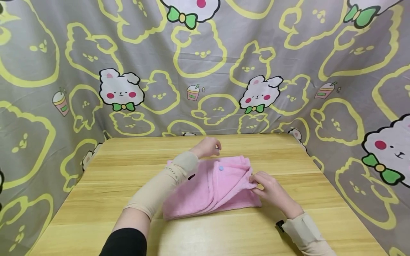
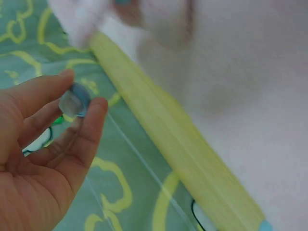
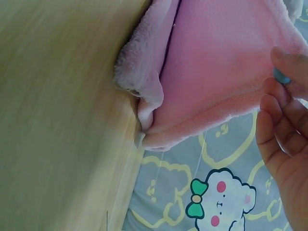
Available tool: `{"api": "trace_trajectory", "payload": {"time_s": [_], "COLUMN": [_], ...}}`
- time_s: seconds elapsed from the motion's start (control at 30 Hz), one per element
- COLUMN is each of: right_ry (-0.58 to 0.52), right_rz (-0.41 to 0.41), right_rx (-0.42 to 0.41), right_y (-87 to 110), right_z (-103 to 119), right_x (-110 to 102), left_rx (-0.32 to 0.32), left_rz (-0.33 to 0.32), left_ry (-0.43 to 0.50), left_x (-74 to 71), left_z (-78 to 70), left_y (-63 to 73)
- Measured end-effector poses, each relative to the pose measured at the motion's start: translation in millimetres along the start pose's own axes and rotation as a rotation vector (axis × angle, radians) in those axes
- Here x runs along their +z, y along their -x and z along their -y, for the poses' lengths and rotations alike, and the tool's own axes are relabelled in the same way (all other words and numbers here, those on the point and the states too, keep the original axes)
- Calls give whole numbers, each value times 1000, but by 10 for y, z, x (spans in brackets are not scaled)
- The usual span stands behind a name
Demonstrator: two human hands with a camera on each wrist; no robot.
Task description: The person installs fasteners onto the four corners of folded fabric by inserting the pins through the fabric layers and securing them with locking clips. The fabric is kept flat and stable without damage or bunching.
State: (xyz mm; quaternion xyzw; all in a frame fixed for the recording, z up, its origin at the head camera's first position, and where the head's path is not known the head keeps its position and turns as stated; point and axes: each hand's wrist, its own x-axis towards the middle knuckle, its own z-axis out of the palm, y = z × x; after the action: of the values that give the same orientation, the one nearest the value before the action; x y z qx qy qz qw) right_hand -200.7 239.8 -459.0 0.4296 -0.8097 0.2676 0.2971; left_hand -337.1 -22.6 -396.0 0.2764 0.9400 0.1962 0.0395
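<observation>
A folded pink plush cloth (image 1: pixel 192 195) lies on the wooden table, its front layers lifted on the right. A small blue round button (image 1: pixel 221 168) sits on its upper fold. Above the far edge of the cloth, my left hand (image 1: pixel 208 146) pinches a small round piece (image 2: pixel 74 100), blue with a translucent side, between thumb and fingertips. On the right, my right hand (image 1: pixel 269 186) grips the raised edge of the cloth. In the right wrist view, a blue knob (image 3: pixel 280 75) shows between its thumb and forefinger at the cloth's edge.
The wooden table (image 1: pixel 121 170) extends around the cloth on all sides. A grey curtain (image 1: pixel 153 53) with yellow outlines and white rabbits hangs behind it and along both sides. A black strap piece (image 1: pixel 280 226) sits by the right wrist.
</observation>
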Motion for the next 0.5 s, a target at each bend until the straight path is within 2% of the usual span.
{"api": "trace_trajectory", "payload": {"time_s": [0.1, 0.23, 0.3, 0.5], "right_ry": [4, -3, -7, -8], "right_rz": [0, -4, -6, -14], "right_rx": [-2, -5, -8, -18], "right_y": [-2, -11, -17, -29], "right_z": [2, 12, 18, 31], "right_x": [2, 0, -2, -8], "left_rx": [-7, -62, -93, -157], "left_rz": [5, 52, 77, 145], "left_ry": [179, 545, 693, 926], "left_x": [-9, 16, 41, 127], "left_z": [-87, -215, -280, -469], "left_y": [39, 98, 131, 248]}}
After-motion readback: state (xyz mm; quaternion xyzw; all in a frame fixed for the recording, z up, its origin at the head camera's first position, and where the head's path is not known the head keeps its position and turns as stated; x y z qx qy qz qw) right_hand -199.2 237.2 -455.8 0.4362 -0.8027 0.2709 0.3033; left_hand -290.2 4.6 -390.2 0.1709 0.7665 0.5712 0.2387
